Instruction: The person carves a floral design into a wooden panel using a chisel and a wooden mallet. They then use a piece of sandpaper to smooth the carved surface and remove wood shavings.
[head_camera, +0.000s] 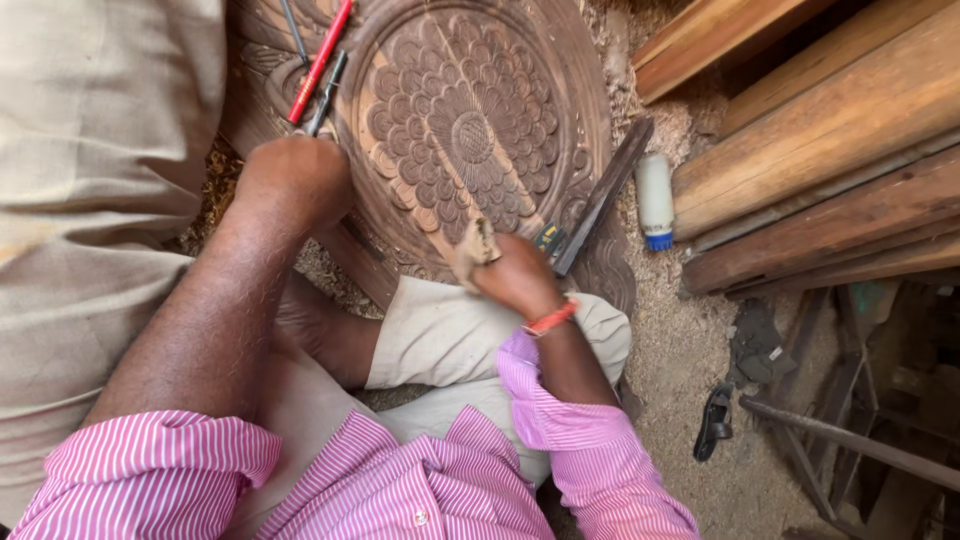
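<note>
A round carved wooden panel (470, 120) with a flower pattern lies on the ground in front of me. My right hand (515, 272) is closed on a small folded piece of sandpaper (476, 245) pressed against the panel's lower rim. My left hand (295, 175) is closed in a fist, resting on the panel's left edge; whether it holds anything is hidden. A red pencil (320, 60) and thin metal carving tools (327, 92) lie on the panel just above my left hand.
A dark flat wooden strip (603, 195) leans across the panel's right edge. A white bottle with a blue cap (655, 200) lies in the sawdust. Stacked timber planks (820, 130) fill the right side. A black sandal (714, 423) lies lower right.
</note>
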